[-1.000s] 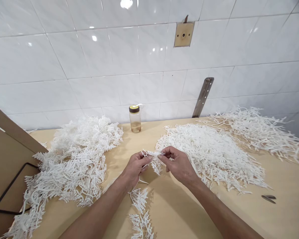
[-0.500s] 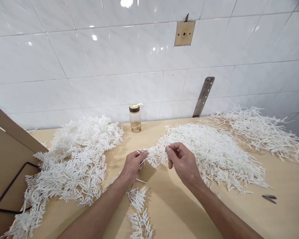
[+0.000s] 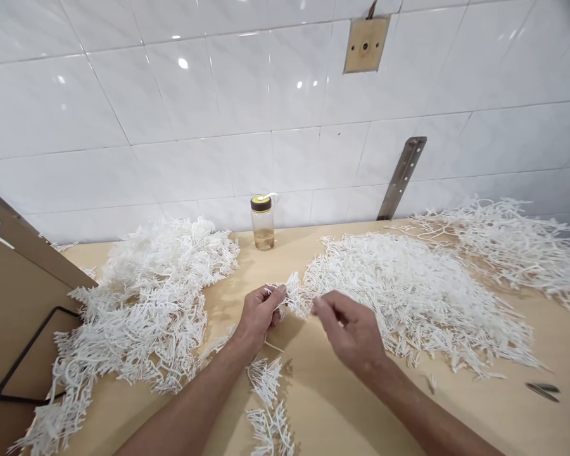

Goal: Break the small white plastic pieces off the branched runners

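White tiles back a pale wooden table [image 3: 342,405] strewn with white plastic pieces. At its middle the left hand [image 3: 259,313] has thumb and fingertips pinched together on a small white sprig [image 3: 292,296], held just above the tabletop at the near edge of the middle pile [image 3: 408,291]. The right hand [image 3: 354,332] hovers just beside it, blurred, with fingers loosely curled and thumb and forefinger apart (nothing visibly in them). Two loose sprigs [image 3: 268,405] lie on the table below the left wrist. A tall, tangled heap [image 3: 142,310] sits to the left, touching a brown board [image 3: 14,297] with a black outline. Behind the hands a small jar [image 3: 263,221] with a dark, yellow-rimmed lid stands upright near the wall. A thinner scatter [image 3: 508,240] lies far right, and a dark metal tool [image 3: 544,391] rests near the right edge.
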Demonstrator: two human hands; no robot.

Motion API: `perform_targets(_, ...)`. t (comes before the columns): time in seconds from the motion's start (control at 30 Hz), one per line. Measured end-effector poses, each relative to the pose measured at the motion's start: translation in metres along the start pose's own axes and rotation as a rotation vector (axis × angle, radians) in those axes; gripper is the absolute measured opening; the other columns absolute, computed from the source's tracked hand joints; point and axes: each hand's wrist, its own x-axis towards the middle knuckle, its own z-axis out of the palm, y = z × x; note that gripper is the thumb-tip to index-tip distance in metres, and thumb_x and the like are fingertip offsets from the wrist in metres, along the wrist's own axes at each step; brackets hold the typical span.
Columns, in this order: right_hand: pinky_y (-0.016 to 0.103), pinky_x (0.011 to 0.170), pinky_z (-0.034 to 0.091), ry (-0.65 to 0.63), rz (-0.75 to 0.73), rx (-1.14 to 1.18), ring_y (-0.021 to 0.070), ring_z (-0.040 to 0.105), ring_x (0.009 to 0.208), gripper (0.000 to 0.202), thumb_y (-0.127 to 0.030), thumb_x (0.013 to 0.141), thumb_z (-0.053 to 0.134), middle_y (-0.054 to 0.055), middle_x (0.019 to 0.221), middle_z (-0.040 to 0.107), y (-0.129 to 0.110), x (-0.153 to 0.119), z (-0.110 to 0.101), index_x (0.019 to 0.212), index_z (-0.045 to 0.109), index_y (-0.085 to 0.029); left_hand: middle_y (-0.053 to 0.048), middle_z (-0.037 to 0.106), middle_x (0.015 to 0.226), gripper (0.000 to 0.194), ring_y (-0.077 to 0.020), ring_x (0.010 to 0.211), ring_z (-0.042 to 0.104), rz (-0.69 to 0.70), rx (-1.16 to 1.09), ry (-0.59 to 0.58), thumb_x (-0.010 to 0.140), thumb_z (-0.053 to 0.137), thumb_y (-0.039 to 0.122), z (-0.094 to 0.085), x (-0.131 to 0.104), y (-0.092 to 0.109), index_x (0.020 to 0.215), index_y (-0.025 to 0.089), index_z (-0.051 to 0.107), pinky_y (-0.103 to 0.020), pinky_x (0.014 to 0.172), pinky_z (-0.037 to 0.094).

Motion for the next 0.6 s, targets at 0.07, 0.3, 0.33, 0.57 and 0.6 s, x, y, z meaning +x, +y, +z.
perform_targets(0.07,0.023,0.045,0.037,0.070,0.206,-0.004,0.0099,0.044,0.046,0.030,-0.041,0.094,0.053,-0.003,0.054,0.049,0.010,0.011,-0.011,0.076,0.061,-0.018,0.007,0.043,0.047,0.043,-0.0047,0.038,0.034,-0.001,0.008,-0.006,0.069,0.075,0.053,0.001,-0.001,0.000,0.064,0.017,0.053,-0.020,0.039,0.019)
perform_targets(0.3,0.026,0.044,0.048,-0.188,0.441,0.080,0.0109,0.052,0.043,0.044,-0.058,0.085,0.058,0.001,0.070,0.063,0.026,0.012,-0.007,0.100,0.065,-0.017,0.005,0.049,0.053,0.044,-0.0060,0.043,0.039,0.031,0.014,-0.052,0.064,0.078,0.055,0.005,-0.003,-0.004,0.067,0.016,0.057,-0.019,0.042,0.028)
perform_targets(0.33,0.026,0.044,0.048,-0.192,0.442,0.085,0.0105,0.052,0.042,0.044,-0.057,0.085,0.059,0.002,0.073,0.064,0.026,0.012,-0.006,0.101,0.064,-0.017,0.003,0.052,0.056,0.044,-0.0071,0.046,0.042,0.036,0.016,-0.065,0.064,0.079,0.055,0.006,-0.003,-0.005,0.068,0.016,0.060,-0.019,0.044,0.030)
perform_targets(0.57,0.026,0.049,0.051,-0.065,0.219,-0.024,0.0135,0.056,0.061,0.032,-0.044,0.087,0.061,0.006,0.089,0.064,0.018,0.014,-0.010,0.108,0.066,-0.020,-0.003,0.062,0.069,0.039,-0.0128,0.060,0.051,0.043,0.052,-0.156,0.063,0.081,0.048,0.007,-0.006,-0.003,0.076,0.013,0.068,-0.023,0.055,0.038)
perform_targets(0.6,0.025,0.049,0.050,-0.063,0.168,-0.041,0.0143,0.057,0.065,0.029,-0.042,0.088,0.060,0.007,0.093,0.064,0.016,0.015,-0.011,0.106,0.067,-0.020,-0.002,0.061,0.067,0.038,-0.0122,0.058,0.050,0.048,0.063,-0.155,0.063,0.081,0.048,0.006,-0.007,-0.002,0.073,0.013,0.068,-0.023,0.055,0.037)
